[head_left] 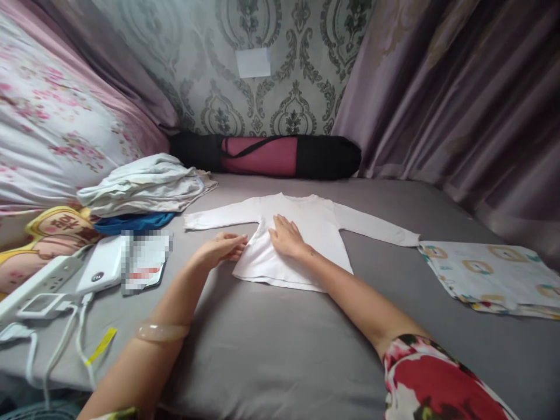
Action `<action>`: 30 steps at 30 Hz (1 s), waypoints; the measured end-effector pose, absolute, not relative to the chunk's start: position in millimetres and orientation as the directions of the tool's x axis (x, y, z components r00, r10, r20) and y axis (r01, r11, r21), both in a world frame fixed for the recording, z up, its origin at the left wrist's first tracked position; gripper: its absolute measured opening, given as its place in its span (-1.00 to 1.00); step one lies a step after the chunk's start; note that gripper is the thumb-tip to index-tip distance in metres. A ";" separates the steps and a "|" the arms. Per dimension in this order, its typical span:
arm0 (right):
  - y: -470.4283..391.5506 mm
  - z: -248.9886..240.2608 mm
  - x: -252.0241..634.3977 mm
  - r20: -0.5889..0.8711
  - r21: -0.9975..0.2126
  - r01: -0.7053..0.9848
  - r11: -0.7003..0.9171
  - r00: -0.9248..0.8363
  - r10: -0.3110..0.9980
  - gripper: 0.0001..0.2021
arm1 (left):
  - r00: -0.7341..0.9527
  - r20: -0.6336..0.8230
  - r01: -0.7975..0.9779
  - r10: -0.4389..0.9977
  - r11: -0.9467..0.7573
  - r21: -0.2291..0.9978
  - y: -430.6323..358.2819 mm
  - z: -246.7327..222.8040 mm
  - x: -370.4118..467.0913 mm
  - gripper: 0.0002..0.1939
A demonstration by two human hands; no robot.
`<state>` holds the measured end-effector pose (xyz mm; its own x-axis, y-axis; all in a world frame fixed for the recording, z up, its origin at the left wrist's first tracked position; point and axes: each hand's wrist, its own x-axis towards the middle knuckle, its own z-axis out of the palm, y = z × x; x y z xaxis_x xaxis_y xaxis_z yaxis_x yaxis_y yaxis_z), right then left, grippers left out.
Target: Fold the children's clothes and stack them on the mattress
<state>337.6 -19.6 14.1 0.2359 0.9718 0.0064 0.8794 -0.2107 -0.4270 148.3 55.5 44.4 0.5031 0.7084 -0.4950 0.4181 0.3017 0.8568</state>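
A small white long-sleeved shirt (312, 245) lies spread on the grey bed sheet (280, 344), its neckline away from me and both sleeves stretched out sideways. My right hand (286, 235) rests flat on the shirt's front, left of its middle, with fingers extended. At the shirt's left side edge is my left hand (223, 248), its fingers loosely bent and reaching to the cloth. Light creases run through the fabric between the two hands. The right cuff meets the corner of a folded patterned cloth (494, 271).
A pile of folded clothes (149, 184) sits at the left. Nearer are a white power bank (102, 265), a power strip (48, 286) and cables (83, 326). A black and maroon long bag (262, 156) lies along the patterned wall. Curtains (420, 87) hang on the right.
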 end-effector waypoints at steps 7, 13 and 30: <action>-26.0 -0.8 318.2 0.056 -0.346 0.910 -0.228 0.262 0.963 -0.40 | 0.359 -0.473 0.154 0.804 0.449 0.880 80.4 47.6 199.5 -0.90; -24.3 -2.2 319.4 0.107 -0.310 0.925 -0.220 0.263 0.959 -0.42 | 0.194 -0.425 0.127 0.884 0.408 0.904 87.8 37.8 227.2 -0.81; -24.6 3.2 319.9 -0.007 -0.288 0.937 -0.196 0.203 0.979 -0.32 | 0.303 0.250 0.577 0.920 -0.385 0.720 114.8 -2.6 209.6 -0.60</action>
